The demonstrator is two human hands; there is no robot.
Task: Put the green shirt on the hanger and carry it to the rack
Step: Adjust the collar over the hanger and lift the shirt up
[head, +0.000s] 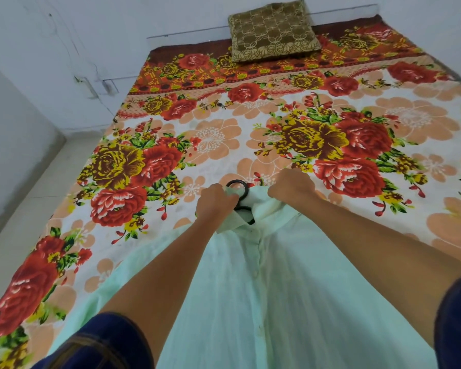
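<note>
Green shirt (264,288) lies front-up along the near part of the bed (383,134), collar end away from the person, button placket running down the middle, hem out of view at the bottom. Black hanger (238,186) sits at the collar opening; only its hook loop and a short dark stretch inside the neck show, the rest is hidden, so how far the shoulders are seated can't be confirmed. Left hand (216,199) has its grip closed on the left collar flap, right beside the hook. Right hand (293,186) is fisted on the fabric at the right collar/shoulder; can't tell whether it also has the hanger arm underneath. Judgement: shirt is thin, light, fully limp, slightly sheer, with no stiffness of its own, so it will sag and slide off the hanger ends if lifted by cloth alone. Collar band and placket are the firmest parts, best for tugging it square. For the carry, take the hanger at the hook or neck, not the fabric, and keep it level so neither shoulder slips. Top button looks undone, which makes slipping more likely. Judging from the layout, we're at the seating-the-hanger step, carry not yet begun; no rack in view. Brown patterned cushion (273,30) at the far end of the bed is well apart, no interference.
</note>
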